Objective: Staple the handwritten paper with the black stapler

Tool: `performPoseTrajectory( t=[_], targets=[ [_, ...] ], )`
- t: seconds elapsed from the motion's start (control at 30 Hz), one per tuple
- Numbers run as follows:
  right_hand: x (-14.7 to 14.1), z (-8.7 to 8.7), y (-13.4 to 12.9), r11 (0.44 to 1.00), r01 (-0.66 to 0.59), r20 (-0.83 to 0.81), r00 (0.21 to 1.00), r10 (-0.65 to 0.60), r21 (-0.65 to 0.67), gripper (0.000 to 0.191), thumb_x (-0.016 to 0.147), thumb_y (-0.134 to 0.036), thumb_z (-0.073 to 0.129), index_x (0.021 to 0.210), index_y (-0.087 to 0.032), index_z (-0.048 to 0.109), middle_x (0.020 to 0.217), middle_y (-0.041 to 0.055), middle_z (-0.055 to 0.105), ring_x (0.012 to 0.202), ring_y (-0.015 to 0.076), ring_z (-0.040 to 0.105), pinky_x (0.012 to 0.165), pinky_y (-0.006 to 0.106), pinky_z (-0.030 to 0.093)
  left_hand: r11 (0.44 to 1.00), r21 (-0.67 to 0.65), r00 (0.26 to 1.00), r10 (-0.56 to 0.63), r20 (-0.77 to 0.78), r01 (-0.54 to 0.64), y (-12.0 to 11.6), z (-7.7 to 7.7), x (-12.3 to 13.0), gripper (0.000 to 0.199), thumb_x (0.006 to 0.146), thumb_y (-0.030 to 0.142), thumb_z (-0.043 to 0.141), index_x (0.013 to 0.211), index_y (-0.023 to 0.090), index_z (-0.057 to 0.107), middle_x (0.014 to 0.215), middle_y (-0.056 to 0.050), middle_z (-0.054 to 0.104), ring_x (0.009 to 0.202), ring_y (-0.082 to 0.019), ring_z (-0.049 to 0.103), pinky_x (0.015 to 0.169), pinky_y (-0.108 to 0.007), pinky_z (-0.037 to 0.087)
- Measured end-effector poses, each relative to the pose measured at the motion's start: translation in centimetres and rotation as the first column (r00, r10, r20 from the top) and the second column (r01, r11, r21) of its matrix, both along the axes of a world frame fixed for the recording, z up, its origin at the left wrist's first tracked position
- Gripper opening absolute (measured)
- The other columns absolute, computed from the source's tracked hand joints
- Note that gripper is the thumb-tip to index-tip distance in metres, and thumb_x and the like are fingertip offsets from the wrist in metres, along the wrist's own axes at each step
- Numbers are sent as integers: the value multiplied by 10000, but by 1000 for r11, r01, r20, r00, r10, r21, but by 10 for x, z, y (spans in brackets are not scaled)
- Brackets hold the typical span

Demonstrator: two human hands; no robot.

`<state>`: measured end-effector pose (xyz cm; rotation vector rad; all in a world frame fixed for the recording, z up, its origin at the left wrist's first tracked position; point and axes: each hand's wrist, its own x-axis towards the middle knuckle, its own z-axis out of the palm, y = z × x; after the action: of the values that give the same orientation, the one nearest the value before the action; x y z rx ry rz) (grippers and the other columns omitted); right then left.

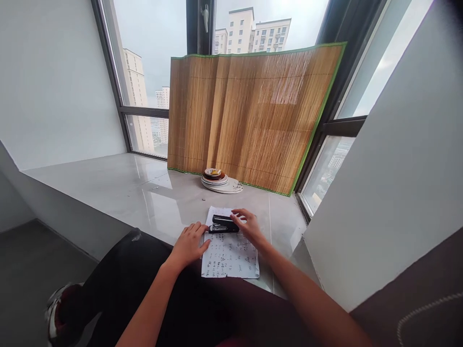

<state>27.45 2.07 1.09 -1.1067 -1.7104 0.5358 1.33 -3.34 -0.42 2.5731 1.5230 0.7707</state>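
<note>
The long stapler (224, 224) lies sideways on paper (231, 255), mouth pointing left. The left hand (188, 245) has a loose grip; right hand (249, 225), can't tell.

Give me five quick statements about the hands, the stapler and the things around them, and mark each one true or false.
1. The stapler lies on paper that has writing on it. True.
2. The right hand rests on a knee. False: its fingers are at one end of the stapler.
3. The left hand is at the other end of the stapler. True.
4. The stack of dishes stands on top of the paper. False: it stands beyond the paper, on the tiled ledge.
5. The slatted mat has red edging. False: the edging is green.
</note>
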Motion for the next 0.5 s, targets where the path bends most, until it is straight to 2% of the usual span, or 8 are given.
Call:
performPoseTrajectory(
  t=[0.1,0.17,0.27,0.33,0.43,0.5],
  targets=[
    [3,6,-1,985,172,-53,984,-170,32,429,939,-455,526,711,-186,769,671,33,642,610,152,548,641,282,431,1000,-5,1000,6,0,-6,2,-2,-1,247,952,330,556,1172,227,599,1135,-75,623,1076,-276,597,955,-429,428],
    [4,6,-1,980,198,-54,979,-196,35,448,916,-405,513,592,-178,721,576,10,558,544,129,481,610,275,385,1000,-13,1000,7,4,-7,4,-3,-1,235,945,334,563,1148,224,605,1122,-75,626,1068,-280,602,953,-435,431],
    [4,3,2,984,177,-40,984,-176,23,393,845,-331,511,507,-172,635,535,-6,498,531,117,445,585,263,346,1000,-21,999,5,44,-4,6,-6,-2,279,926,331,589,1181,217,589,1156,-83,637,1097,-283,609,976,-445,431],
    [3,0,5,986,169,-36,985,-169,-14,368,800,-306,502,454,-185,519,492,-29,396,507,104,362,550,259,296,999,-32,995,14,96,-12,7,-7,-3,368,909,330,613,1251,209,552,1198,-94,643,1128,-283,614,995,-447,432],
    [3,-3,8,986,149,-29,988,-151,-74,355,756,-292,500,449,-209,343,503,-56,229,510,89,219,517,259,202,997,-62,988,43,151,-34,9,-10,-4,467,890,357,642,1310,198,513,1248,-111,638,1178,-291,612,1020,-449,438],
    [3,-4,10,986,144,-16,989,-146,-84,359,744,-289,507,472,-217,285,533,-58,183,528,88,184,516,262,169,995,-82,984,63,166,-50,10,-11,-4,524,880,382,653,1341,192,494,1325,-131,607,1226,-302,597,1043,-457,438]
  ],
)
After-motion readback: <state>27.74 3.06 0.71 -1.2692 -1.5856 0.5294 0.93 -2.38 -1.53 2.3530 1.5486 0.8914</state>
